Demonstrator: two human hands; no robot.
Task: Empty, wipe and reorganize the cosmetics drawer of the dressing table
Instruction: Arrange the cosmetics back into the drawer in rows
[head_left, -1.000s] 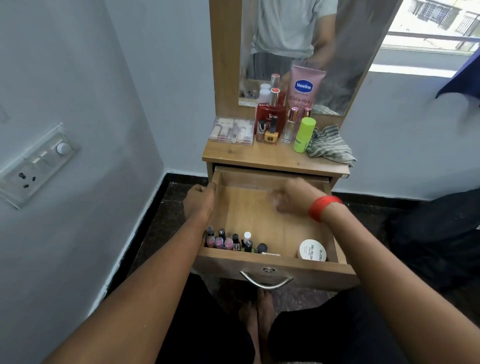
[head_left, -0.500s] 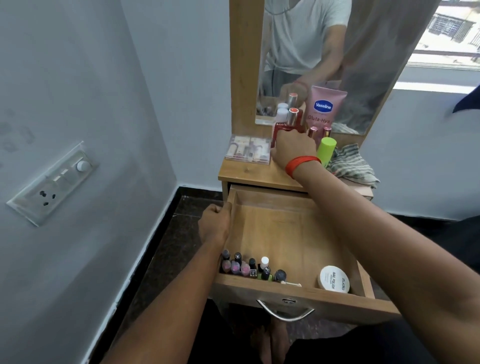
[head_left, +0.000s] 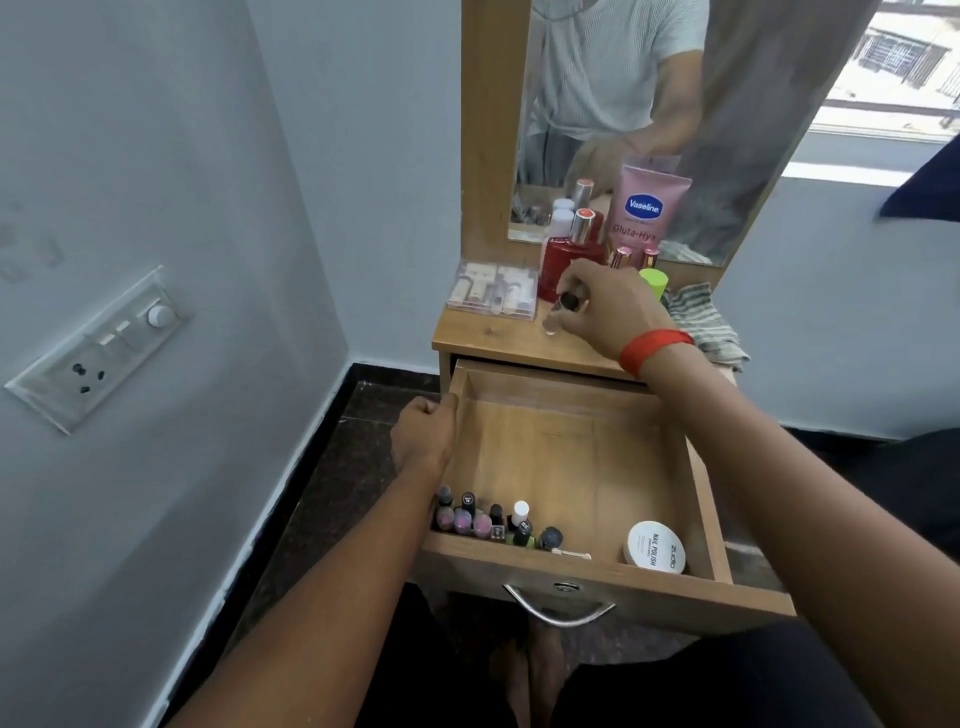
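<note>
The wooden drawer (head_left: 571, 457) of the dressing table is pulled out. Several nail polish bottles (head_left: 488, 522) stand in its front left corner and a white round tub (head_left: 655, 546) lies front right. My left hand (head_left: 423, 434) grips the drawer's left wall. My right hand (head_left: 605, 306), with a red wristband, holds a small clear bottle with a black cap (head_left: 563, 309) over the tabletop (head_left: 483, 338). Behind it stand a red perfume bottle (head_left: 566, 254), a pink Vaseline tube (head_left: 647, 208) and a green-capped bottle (head_left: 653, 280).
A clear case of small cosmetics (head_left: 493, 291) sits at the tabletop's left. A striped cloth (head_left: 704, 325) lies at its right. The mirror (head_left: 623, 104) rises behind. A wall with a switch plate (head_left: 98, 348) is close on the left.
My right hand went from inside the drawer up to the tabletop and now holds a small black-capped bottle lifted forward from the group. The left hand stays on the drawer wall.
</note>
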